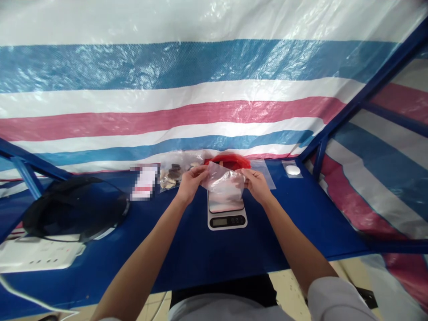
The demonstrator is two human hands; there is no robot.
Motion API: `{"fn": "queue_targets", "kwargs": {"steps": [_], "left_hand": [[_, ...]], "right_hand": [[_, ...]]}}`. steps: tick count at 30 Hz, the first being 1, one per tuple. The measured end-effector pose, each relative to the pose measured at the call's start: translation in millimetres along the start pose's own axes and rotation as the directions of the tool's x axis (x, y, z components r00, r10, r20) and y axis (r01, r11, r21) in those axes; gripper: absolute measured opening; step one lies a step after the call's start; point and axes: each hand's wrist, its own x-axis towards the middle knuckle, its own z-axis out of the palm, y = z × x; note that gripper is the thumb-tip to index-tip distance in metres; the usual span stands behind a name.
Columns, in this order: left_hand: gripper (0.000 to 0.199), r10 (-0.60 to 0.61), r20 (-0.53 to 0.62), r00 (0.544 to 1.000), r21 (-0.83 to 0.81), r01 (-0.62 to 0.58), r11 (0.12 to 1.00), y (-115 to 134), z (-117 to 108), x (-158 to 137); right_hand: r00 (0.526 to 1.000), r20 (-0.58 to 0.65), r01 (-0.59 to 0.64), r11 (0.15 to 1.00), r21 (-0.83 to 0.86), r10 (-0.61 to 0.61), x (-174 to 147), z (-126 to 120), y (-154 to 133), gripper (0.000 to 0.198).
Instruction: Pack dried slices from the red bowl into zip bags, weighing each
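Note:
A clear plastic bag [223,179] is stretched between my two hands, just above a white kitchen scale [227,221]. My left hand [192,182] pinches the bag's left edge. On the opposite edge, the fingers of my right hand [257,183] are closed on the plastic. The bag looks flat, and nothing can be made out inside it. It covers the far part of the scale's plate; the dark panel with a small display faces me. Behind the bag stands a red basket or bowl [239,159], its contents mostly hidden.
Left of my hands lies a clear bag of dried pieces [173,174], beside a blurred-out card [144,183]. A black mesh item [75,207] and a white power strip [40,256] occupy the left side. A small bag with a white object [293,170] lies right. Striped sheeting [187,107] hangs behind.

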Motion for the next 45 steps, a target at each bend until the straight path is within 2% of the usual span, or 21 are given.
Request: {"fn": "queue_targets", "kwargs": {"steps": [2, 5, 9, 12, 15, 18, 20, 22, 26, 29, 31, 34, 38, 40, 43, 45], "left_hand": [[0.045, 0.103, 0.010, 0.995, 0.153, -0.103, 0.983, 10.4, -4.2, 2.3], [0.039, 0.177, 0.116, 0.977, 0.310, -0.205, 0.928, 29.6, -4.6, 3.9], [0.033, 0.200, 0.214, 0.956, 0.350, -0.266, 0.898, 41.8, -1.7, 3.9], [0.033, 0.228, 0.158, 0.961, 0.347, -0.270, 0.898, 31.4, -4.2, 0.4], [0.041, 0.253, -0.025, 0.967, 0.295, -0.235, 0.926, 9.7, -7.3, -6.7], [0.050, 0.145, -0.185, 0.972, 0.061, -0.136, 0.989, -10.1, -4.4, -13.9], [0.049, 0.033, -0.155, 0.987, -0.112, -0.051, 0.992, -16.7, 0.6, -16.4], [0.047, -0.034, -0.088, 0.996, -0.201, 0.016, 0.979, -17.8, 5.6, -16.3], [0.049, -0.008, -0.047, 0.999, -0.198, -0.001, 0.980, -11.1, 7.8, -10.4], [0.051, 0.010, -0.002, 1.000, -0.105, -0.010, 0.994, -1.6, 2.1, -3.5], [0.052, -0.001, 0.083, 0.997, 0.015, 0.000, 1.000, 7.8, -2.5, 1.2], [0.049, 0.005, 0.216, 0.976, 0.212, -0.052, 0.976, 23.7, -7.2, 8.1], [0.047, -0.017, 0.347, 0.938, 0.326, -0.103, 0.940, 31.1, -9.2, 16.2], [0.045, 0.027, 0.332, 0.943, 0.374, -0.158, 0.914, 26.2, -10.1, 18.3], [0.045, 0.220, 0.187, 0.957, 0.511, -0.286, 0.810, 15.9, -10.5, 14.7], [0.038, 0.387, 0.092, 0.918, 0.637, -0.353, 0.686, 12.3, -8.0, 7.4]], "right_hand": [[0.999, 0.038, -0.012, 0.998, -0.057, 0.015, 2.1, 0.2, -6.0, 0.048], [0.993, 0.119, 0.003, 0.980, -0.197, 0.021, 7.9, 9.2, -16.7, 0.046], [0.982, 0.190, 0.078, 0.936, -0.343, -0.012, 15.7, 25.3, -15.9, 0.034], [0.988, 0.152, 0.079, 0.948, -0.309, -0.033, 17.3, 29.7, -4.0, 0.031], [0.994, 0.070, 0.095, 0.969, -0.229, -0.081, 15.8, 27.5, 8.3, 0.033], [0.991, 0.005, 0.135, 0.976, -0.170, -0.136, 13.5, 25.1, 17.5, 0.035], [0.988, -0.023, 0.147, 0.978, -0.145, -0.152, 12.1, 25.0, 22.7, 0.035], [0.987, -0.047, 0.145, 0.979, -0.145, -0.153, 10.9, 25.1, 26.9, 0.035], [0.994, -0.030, 0.095, 0.973, -0.209, -0.104, 11.1, 22.8, 25.9, 0.035], [0.996, 0.018, 0.085, 0.974, -0.209, -0.083, 15.7, 22.0, 11.3, 0.037], [0.996, 0.038, 0.091, 0.969, -0.232, -0.085, 20.4, 24.0, -2.9, 0.037], [0.986, 0.152, 0.117, 0.921, -0.371, -0.064, 27.7, 29.5, -21.1, 0.035], [0.953, 0.294, 0.101, 0.840, -0.532, 0.072, 33.9, 33.9, -23.9, 0.032], [0.941, 0.312, 0.068, 0.829, -0.555, 0.132, 35.0, 33.2, -17.1, 0.032], [0.953, 0.281, 0.074, 0.812, -0.579, 0.113, 34.1, 30.5, -5.5, 0.027], [0.965, 0.260, 0.136, 0.770, -0.624, 0.041, 32.4, 29.3, -0.6, 0.024]]}}
